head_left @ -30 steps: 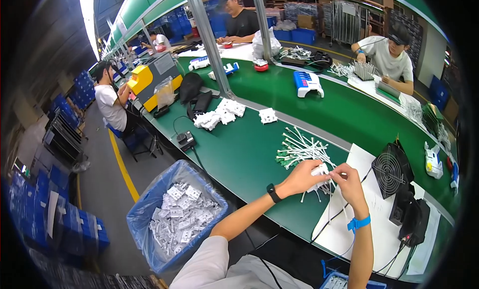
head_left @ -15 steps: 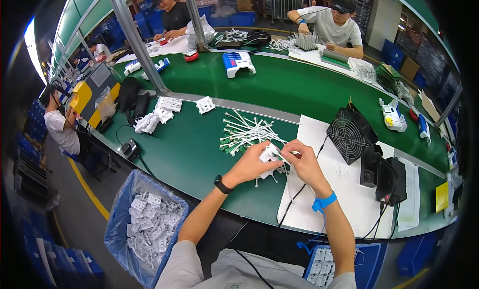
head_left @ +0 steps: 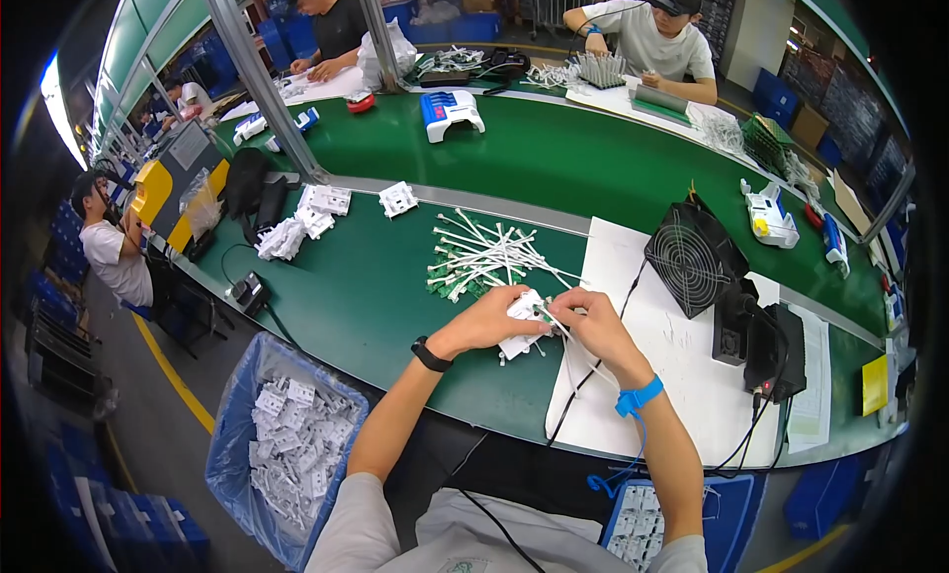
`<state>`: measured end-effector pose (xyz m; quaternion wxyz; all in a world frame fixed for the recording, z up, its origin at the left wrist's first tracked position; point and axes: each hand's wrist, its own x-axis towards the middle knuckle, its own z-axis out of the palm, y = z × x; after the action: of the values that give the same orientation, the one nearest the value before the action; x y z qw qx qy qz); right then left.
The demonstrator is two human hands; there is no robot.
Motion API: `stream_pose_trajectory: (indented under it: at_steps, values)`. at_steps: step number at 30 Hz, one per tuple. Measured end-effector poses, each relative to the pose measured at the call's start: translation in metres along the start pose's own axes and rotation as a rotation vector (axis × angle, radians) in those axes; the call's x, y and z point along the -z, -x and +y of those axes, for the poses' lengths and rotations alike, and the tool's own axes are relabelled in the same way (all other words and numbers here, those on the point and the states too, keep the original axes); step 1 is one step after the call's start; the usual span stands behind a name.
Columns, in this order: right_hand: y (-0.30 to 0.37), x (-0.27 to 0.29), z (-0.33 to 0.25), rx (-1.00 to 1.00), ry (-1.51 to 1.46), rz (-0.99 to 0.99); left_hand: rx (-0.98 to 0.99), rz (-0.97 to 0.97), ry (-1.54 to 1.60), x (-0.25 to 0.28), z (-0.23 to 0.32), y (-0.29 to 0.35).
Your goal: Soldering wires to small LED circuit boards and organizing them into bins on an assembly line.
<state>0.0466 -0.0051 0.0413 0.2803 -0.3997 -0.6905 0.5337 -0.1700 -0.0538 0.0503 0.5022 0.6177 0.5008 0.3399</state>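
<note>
My left hand (head_left: 491,322) is closed around a white plastic housing (head_left: 526,306), thumb along its near side. At the housing's right edge, my right hand (head_left: 596,326) pinches a white cable (head_left: 566,338) beside a small green part, which looks like a circuit board. Fingers partly cover where cable and housing meet. The cable's loose length hangs below my right hand over the white sheet. Just under my hands, another white housing (head_left: 516,349) rests on the green bench. Beyond them lies a pile of white cables (head_left: 494,252) with green boards at their ends.
White housings (head_left: 297,222) sit left on the bench (head_left: 376,286). A black fan (head_left: 687,262) and power box (head_left: 776,351) stand right on a white sheet (head_left: 613,266). A blue-lined bin (head_left: 232,454) of housings is at lower left. Co-workers sit across the conveyor (head_left: 554,148).
My right hand has turned slightly, and the cable now shows trailing down below it. More of the housing under my hands is visible. The whole view has shifted a little.
</note>
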Motion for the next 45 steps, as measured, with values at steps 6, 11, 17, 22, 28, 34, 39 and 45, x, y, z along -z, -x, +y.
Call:
stream_pose_trajectory:
  at_steps: [6, 11, 17, 22, 28, 34, 39, 45]
  values:
    - [0.002, -0.003, 0.001, -0.074, 0.032, 0.022, 0.056, -0.073, 0.012, 0.002, -0.002, 0.000]
    - [0.004, -0.004, -0.003, -0.203, -0.148, 0.019, 0.039, -0.070, 0.016, 0.000, -0.005, 0.001]
    - [0.004, -0.013, 0.004, -0.116, -0.118, 0.123, -0.004, 0.027, -0.085, -0.005, -0.010, -0.002]
    - [0.001, -0.012, 0.006, -0.134, -0.351, 0.076, -0.049, 0.113, -0.167, -0.009, -0.022, -0.004]
    - [0.014, 0.017, -0.017, -0.083, -0.234, -0.005, -0.041, -0.024, -0.020, -0.016, 0.015, -0.008]
    - [0.029, 0.036, -0.030, 0.074, -0.135, 0.262, -0.192, 0.186, -0.011, -0.038, 0.040, -0.027]
    - [0.050, 0.037, -0.050, -0.012, -0.136, 0.313, -0.290, 0.423, -0.075, -0.050, 0.050, -0.056]
    - [0.067, 0.018, -0.026, 0.474, 0.652, 0.665, -0.258, 0.366, 0.216, -0.091, 0.049, -0.074]
